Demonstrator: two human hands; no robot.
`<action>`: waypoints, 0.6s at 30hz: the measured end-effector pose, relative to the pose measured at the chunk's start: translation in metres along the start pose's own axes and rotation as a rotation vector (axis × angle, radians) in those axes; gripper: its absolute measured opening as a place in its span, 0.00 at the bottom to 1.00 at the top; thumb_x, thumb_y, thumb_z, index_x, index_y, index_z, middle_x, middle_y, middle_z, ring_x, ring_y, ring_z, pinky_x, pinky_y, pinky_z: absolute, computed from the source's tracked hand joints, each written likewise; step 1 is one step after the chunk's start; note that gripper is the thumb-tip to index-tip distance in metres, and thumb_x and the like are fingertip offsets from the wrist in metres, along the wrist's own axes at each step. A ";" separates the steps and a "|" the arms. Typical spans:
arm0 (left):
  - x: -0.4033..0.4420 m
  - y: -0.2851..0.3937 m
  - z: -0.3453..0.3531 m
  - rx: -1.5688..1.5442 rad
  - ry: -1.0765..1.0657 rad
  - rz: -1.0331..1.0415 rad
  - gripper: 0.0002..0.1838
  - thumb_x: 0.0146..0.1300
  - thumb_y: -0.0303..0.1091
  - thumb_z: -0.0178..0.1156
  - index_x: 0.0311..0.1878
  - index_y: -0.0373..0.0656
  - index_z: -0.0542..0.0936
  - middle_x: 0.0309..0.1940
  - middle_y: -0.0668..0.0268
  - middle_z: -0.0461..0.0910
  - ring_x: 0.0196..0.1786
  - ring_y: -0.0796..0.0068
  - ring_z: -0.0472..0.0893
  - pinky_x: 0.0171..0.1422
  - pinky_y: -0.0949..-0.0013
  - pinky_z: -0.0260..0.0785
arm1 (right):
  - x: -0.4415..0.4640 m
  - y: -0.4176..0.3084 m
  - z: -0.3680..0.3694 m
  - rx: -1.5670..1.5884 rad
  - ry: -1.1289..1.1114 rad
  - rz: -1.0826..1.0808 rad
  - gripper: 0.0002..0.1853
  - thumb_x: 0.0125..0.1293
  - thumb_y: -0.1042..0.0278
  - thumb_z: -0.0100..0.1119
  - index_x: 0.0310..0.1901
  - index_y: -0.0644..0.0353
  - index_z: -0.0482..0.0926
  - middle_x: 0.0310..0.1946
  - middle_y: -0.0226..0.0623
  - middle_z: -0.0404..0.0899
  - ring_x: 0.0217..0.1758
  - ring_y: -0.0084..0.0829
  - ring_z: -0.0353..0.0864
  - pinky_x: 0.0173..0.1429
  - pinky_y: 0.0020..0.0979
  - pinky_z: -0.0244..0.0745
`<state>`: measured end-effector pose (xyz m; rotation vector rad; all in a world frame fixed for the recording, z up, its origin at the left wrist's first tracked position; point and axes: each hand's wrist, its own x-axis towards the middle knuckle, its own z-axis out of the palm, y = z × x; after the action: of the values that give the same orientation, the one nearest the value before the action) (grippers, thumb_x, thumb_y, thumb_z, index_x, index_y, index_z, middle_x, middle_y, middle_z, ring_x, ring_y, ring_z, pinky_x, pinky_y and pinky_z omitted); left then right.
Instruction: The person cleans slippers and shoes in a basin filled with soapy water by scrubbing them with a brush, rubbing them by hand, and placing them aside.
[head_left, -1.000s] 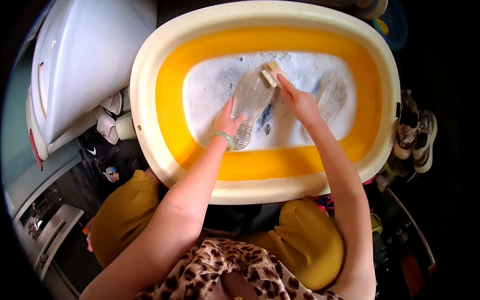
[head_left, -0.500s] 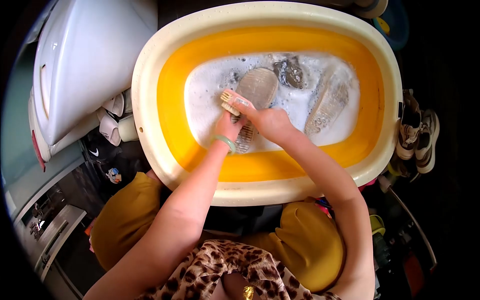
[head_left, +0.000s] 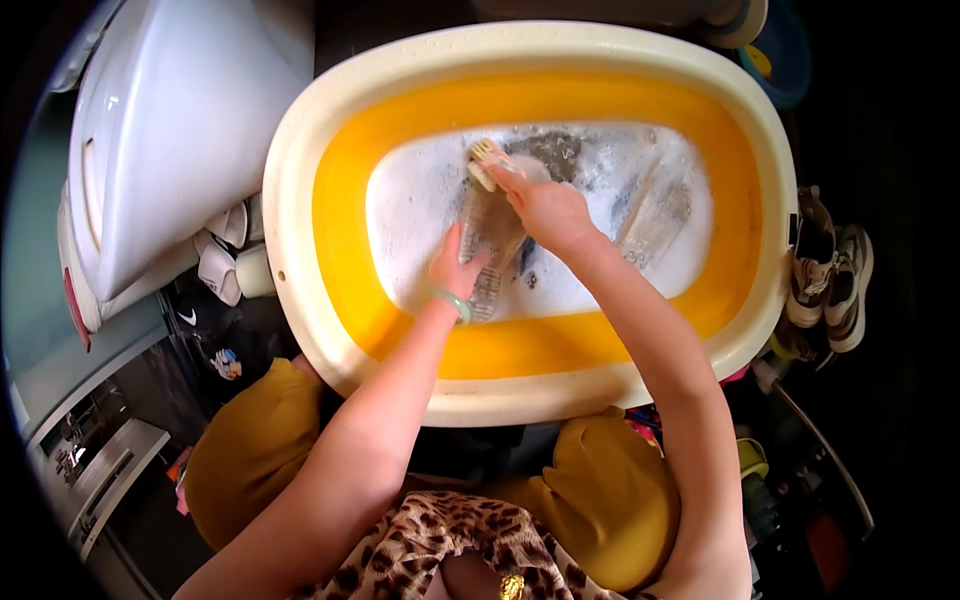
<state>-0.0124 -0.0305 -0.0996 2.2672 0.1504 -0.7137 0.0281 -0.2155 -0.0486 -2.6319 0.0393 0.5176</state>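
In soapy water inside an oval yellow tub (head_left: pixel 740 200) with a cream rim lies a shoe (head_left: pixel 488 222), its ribbed sole facing up. My left hand (head_left: pixel 456 268) grips this shoe near its lower end, with a pale green bangle on the wrist. A pink scrub brush (head_left: pixel 482 168) with pale bristles is held by my right hand (head_left: pixel 557 214), over the shoe's upper part. Another sole-up shoe (head_left: pixel 658 215) lies to the right, partly under suds. Something dark (head_left: pixel 553 150) sits in the water behind the first shoe; its kind is unclear.
A white basin-like fixture (head_left: pixel 180 130) stands at the left, with white slippers (head_left: pixel 218 268) beside it. A pair of sneakers (head_left: pixel 846 285) rests right of the tub. At the upper right is a blue basin (head_left: pixel 790 75). My knees flank the tub's near side.
My right hand has moved the brush up along the sole, away from my left hand. The left hand still grips the shoe. The whole view has shifted slightly.
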 end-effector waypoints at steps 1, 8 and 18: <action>0.001 0.001 0.000 -0.005 0.008 0.017 0.38 0.57 0.36 0.63 0.69 0.46 0.57 0.60 0.51 0.70 0.59 0.55 0.73 0.63 0.65 0.63 | 0.001 0.010 -0.001 -0.009 0.017 -0.002 0.21 0.67 0.57 0.44 0.62 0.28 0.65 0.30 0.44 0.81 0.32 0.48 0.81 0.36 0.44 0.74; -0.001 0.005 -0.001 -0.177 -0.009 -0.076 0.37 0.57 0.32 0.62 0.68 0.43 0.58 0.60 0.54 0.71 0.60 0.60 0.72 0.63 0.67 0.64 | -0.050 0.104 0.003 0.276 0.182 0.266 0.20 0.69 0.55 0.45 0.62 0.32 0.68 0.33 0.48 0.80 0.33 0.50 0.80 0.40 0.43 0.74; -0.020 0.005 0.008 -1.313 -0.011 -0.369 0.35 0.60 0.42 0.61 0.67 0.41 0.61 0.62 0.58 0.67 0.58 0.58 0.72 0.61 0.59 0.66 | -0.084 0.052 0.015 0.475 0.147 0.090 0.22 0.66 0.60 0.53 0.61 0.34 0.69 0.42 0.46 0.79 0.42 0.47 0.80 0.46 0.37 0.75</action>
<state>-0.0312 -0.0374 -0.0899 0.9727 0.7859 -0.5374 -0.0612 -0.2600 -0.0523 -2.2016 0.2913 0.2973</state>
